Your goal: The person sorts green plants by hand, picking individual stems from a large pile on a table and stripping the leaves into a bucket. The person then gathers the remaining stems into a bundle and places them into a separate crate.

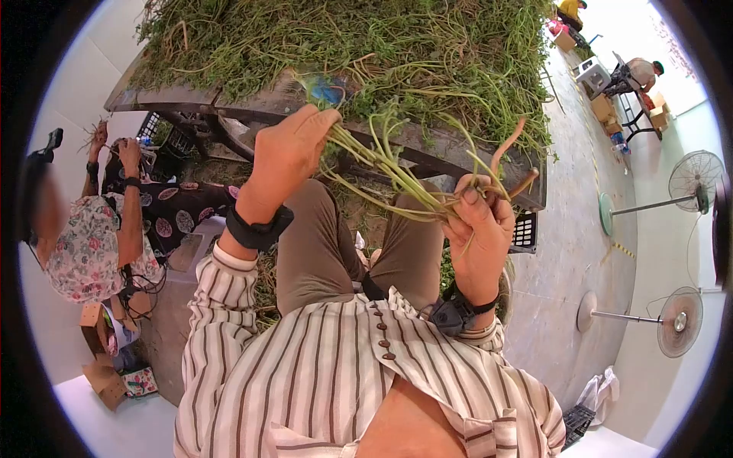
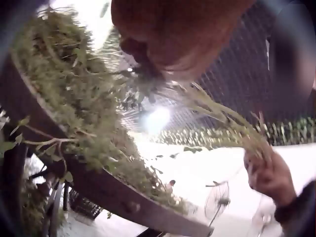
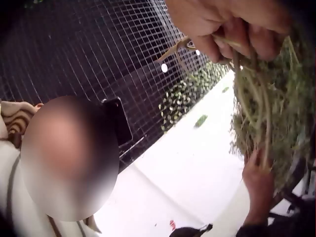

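A bunch of long green plant stems [image 1: 389, 169] stretches between my two hands above my lap. My left hand [image 1: 294, 153] grips its leafy end near the table edge. Lower and to the right, my right hand [image 1: 482, 229] pinches the stem ends between thumb and fingers. Brownish, root-like ends [image 1: 507, 146] stick out past that hand. In the left wrist view, the stems [image 2: 217, 109] run from the large, near left hand [image 2: 182, 37] to the right hand. The right wrist view has the right hand's curled fingers [image 3: 237, 39] over the stems.
A large heap of cut greens [image 1: 343, 49] covers the table [image 1: 259, 113] ahead. On the left sits another person in a floral top [image 1: 88, 248]. A black crate [image 1: 524, 231] stands beneath the table's right end. Two fans [image 1: 679, 322] stand on the right.
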`<state>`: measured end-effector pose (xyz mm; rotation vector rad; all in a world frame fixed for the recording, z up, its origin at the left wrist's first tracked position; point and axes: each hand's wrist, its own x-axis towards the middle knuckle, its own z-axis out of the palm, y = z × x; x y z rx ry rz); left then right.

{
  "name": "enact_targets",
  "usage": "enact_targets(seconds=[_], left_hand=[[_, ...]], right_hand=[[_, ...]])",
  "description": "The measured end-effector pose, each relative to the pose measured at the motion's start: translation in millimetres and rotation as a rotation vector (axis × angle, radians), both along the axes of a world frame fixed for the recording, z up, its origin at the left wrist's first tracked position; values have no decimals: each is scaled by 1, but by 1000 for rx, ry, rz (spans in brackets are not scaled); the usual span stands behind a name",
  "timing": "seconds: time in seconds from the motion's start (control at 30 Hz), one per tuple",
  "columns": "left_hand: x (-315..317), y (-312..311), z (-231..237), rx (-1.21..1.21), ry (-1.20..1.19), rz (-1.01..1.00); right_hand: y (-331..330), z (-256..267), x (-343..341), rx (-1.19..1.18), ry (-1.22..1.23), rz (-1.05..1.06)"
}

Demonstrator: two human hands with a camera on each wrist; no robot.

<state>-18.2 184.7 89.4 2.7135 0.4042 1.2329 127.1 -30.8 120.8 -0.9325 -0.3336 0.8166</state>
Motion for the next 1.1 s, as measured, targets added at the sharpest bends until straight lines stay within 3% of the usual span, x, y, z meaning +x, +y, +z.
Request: enact_targets(seconds=[0.07,0.1,0.13,0.17,0.2,0.23,0.3,0.33,0.43,0.47,0.5,0.6,0.63,0.7,0.77,0.9,1.03,1.1], left_hand=[[-20,47,-20,75,-54,260],[-40,74,-24,-185,-259,334],[-61,82,-12,-401,-312,544],[-76,95,-4,-369,-316,647],[-79,92,6,-550,-297,696],[-72,79,8,-566,-267,694],[-46,59,18,-717,-388,407],[-44,59,16,-705,-400,415],[-34,50,0,-1081,-495,58],[-36,45,2,-1270,-453,113],[-35,38,3,-1269,-457,107],[-20,11,17,-1439,-427,-96],[-18,6,16,-1432,-436,-117],[-7,0,10,-1325,-236,-259],[6,-15,7,-1255,-158,-308],[25,-46,5,-1212,56,-454],[36,-65,7,-1178,84,-501],[37,-68,9,-1145,158,-502]], right_hand=[[-7,4,3,-43,-41,-40],[-19,7,14,16,-45,-85],[-31,10,27,76,-50,-135],[-39,10,33,137,-45,-203],[-38,10,36,97,-50,-228],[-36,7,32,71,-33,-241],[-17,6,30,91,-36,-249],[-14,2,31,101,-44,-242],[-10,2,29,94,-52,-201],[-10,-1,30,96,-54,-204],[-11,-5,31,71,-52,-181],[-5,-14,27,19,-62,-186],[-1,-16,24,-10,-65,-213],[1,-23,23,-66,-184,-228],[3,-25,25,-82,-269,-3],[13,-20,12,-160,-309,65],[16,-21,9,-155,-269,172],[17,-21,7,-207,-444,187]])
